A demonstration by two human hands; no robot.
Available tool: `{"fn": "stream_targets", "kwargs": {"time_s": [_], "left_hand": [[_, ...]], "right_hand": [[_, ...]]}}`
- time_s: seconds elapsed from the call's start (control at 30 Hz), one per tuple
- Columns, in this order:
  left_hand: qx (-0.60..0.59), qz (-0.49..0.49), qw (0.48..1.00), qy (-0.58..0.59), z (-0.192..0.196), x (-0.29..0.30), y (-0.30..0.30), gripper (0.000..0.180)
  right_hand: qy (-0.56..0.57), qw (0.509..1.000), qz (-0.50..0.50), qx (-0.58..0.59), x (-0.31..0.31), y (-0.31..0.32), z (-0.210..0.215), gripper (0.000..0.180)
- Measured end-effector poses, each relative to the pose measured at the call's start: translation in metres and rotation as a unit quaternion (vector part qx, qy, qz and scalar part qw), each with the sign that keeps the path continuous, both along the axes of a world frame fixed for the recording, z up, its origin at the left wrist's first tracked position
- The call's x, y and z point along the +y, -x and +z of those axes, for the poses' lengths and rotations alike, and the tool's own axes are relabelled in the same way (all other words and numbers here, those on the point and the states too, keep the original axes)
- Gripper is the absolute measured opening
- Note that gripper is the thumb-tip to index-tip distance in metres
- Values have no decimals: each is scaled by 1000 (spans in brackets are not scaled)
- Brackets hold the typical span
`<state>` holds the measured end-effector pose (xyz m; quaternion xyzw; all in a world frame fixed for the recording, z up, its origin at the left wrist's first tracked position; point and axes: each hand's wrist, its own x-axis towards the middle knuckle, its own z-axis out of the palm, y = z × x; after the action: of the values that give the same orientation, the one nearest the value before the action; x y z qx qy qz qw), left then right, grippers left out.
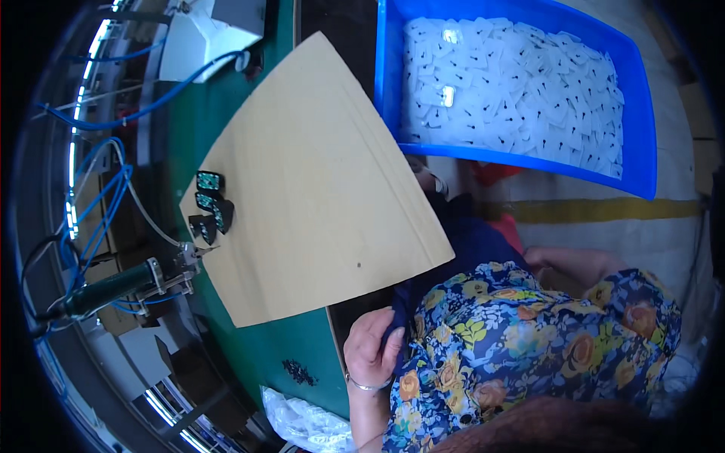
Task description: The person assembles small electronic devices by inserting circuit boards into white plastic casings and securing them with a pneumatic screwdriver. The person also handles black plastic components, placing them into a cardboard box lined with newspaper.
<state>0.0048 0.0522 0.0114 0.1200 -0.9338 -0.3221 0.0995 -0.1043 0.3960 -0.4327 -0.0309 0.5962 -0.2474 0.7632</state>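
Green bench top (302, 355) filled the left and middle of the view, and a pale concrete floor (664, 241) with a yellow painted line (604, 210) lay to the right. Largest on the bench was a tan cardboard sheet (317, 189), lying flat and bare but for its left edge. Far right, a blue plastic bin (642, 136) stood heaped with small white bagged parts (513, 90), seemingly untouched. Near the lower right, a floral-print garment (513, 355) over dark cloth (468, 241) took up much of the foreground.

Far left stood a white box (204, 38), with blue cables (113, 121) looping down to a green-handled tool on a metal fixture (143, 283), its tip just beside the cardboard's left corner. A clear plastic bag (302, 423) lay near the bench's near edge.

The left hand (374, 343), a thin bangle at the wrist, rested at the bench edge, fingers curled on the dark cloth; it held no part. The right hand (559, 260) lay mostly hidden behind the floral fabric, so I cannot tell its grip.

4 small dark pieces with green faces (210, 208) sat clustered at the cardboard's left edge, close to the tool and well apart from both hands. A scatter of tiny black bits (300, 371) lay on the green top. Judging by the 4 pieces against the full bin, work looked barely begun.
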Motion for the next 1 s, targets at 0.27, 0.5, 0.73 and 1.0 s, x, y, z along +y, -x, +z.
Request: {"fn": "stream_targets", "kwargs": {"time_s": [0.27,0.5,0.73,1.0], "left_hand": [[-17,-73,997,0,-9,-3,38,26],[-29,-115,992,-37,-6,-11,71,27],[-15,-111,992,-55,-10,-17,78,27],[8,-114,992,-61,-13,-25,77,27]], "right_hand": [[233,914,-211,258,-114,170,307,16],[94,787,-108,601,-115,281,213,26],[37,806,-64,587,-129,287,199,28],[23,882,-210,421,-122,296,175,17]]}}
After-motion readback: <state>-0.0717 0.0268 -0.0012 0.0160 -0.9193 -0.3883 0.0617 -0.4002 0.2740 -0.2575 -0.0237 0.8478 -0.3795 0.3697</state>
